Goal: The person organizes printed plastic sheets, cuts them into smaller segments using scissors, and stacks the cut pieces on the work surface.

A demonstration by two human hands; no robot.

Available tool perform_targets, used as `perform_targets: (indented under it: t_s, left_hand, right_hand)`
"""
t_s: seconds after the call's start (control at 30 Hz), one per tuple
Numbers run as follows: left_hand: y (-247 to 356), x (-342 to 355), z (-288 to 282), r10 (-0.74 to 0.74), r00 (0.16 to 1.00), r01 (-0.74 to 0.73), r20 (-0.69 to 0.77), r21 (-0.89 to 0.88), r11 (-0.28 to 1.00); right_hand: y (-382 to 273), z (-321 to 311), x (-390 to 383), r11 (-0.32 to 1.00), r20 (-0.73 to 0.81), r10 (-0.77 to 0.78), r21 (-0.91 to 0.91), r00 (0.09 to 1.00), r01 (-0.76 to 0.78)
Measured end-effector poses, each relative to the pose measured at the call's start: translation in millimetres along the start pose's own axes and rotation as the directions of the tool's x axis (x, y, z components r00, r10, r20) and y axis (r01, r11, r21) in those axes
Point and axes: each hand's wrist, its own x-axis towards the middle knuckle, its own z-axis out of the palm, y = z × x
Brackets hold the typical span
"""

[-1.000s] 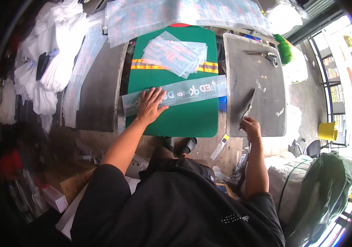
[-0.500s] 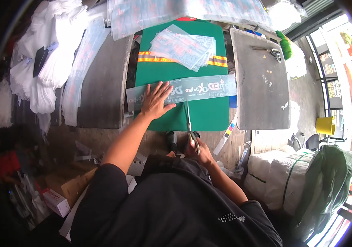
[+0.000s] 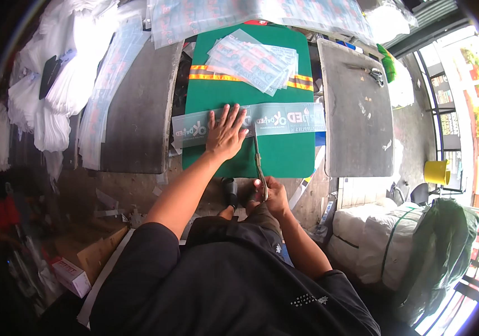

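Observation:
A long translucent plastic strip (image 3: 292, 119) with white mirrored print lies across a green board (image 3: 287, 159). My left hand (image 3: 227, 133) rests flat on the strip's left half, fingers spread. By their handles, my right hand (image 3: 274, 197) grips a pair of metal scissors (image 3: 258, 159) near the board's front edge. The blades point away from me and their tips meet the strip near its middle, just right of my left hand. I cannot tell how far the strip is cut there. Farther up the board lies a loose pile of printed plastic pieces (image 3: 253, 60).
Dark grey boards flank the green one, the left board (image 3: 138, 112) and the right board (image 3: 357, 117), which carries another pair of scissors (image 3: 375, 75). Printed plastic sheets (image 3: 206, 22) cover the far end. White plastic bundles (image 3: 74, 61) hang at left; wrapped bales (image 3: 385, 241) stand at lower right.
My left hand has shifted right along the strip, closer to the scissors. The scissors blades look closer together, and my right hand still holds the handles.

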Motion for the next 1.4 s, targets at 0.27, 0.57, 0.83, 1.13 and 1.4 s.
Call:
perform_targets:
  t_s: [0.27, 0.57, 0.83, 1.13, 1.4]
  left_hand:
    - [-2.1, 1.3, -1.3, 0.012, 1.000, -0.012, 0.015, 0.008, 1.000]
    - [-7.1, 1.0, -3.2, 0.028, 0.999, -0.027, 0.018, -0.053, 0.998]
    - [-5.8, 2.0, -18.2, 0.070, 0.988, -0.061, 0.135, -0.070, 0.996]
    - [16.5, -2.1, -12.6, -0.017, 0.997, 0.006, -0.074, -0.146, 0.989]
    - [157.3, 106.8, 23.8, -0.010, 0.994, -0.024, -0.107, -0.311, 0.950]
  right_hand:
    - [-17.2, 10.8, 29.9, 0.999, -0.015, -0.010, 0.042, 1.000, 0.011]
    - [-26.4, 16.2, 61.2, 0.998, -0.016, -0.011, 0.059, 1.000, 0.012]
    - [-46.3, 2.1, 67.2, 0.998, 0.025, -0.056, -0.004, 0.998, 0.056]
    - [-49.1, -171.6, 53.0, 0.841, -0.498, -0.518, -0.443, 0.695, 0.310]
    - [-56.4, -274.2, 80.7, 0.560, -0.465, -0.632, -0.827, 0.620, -0.050]
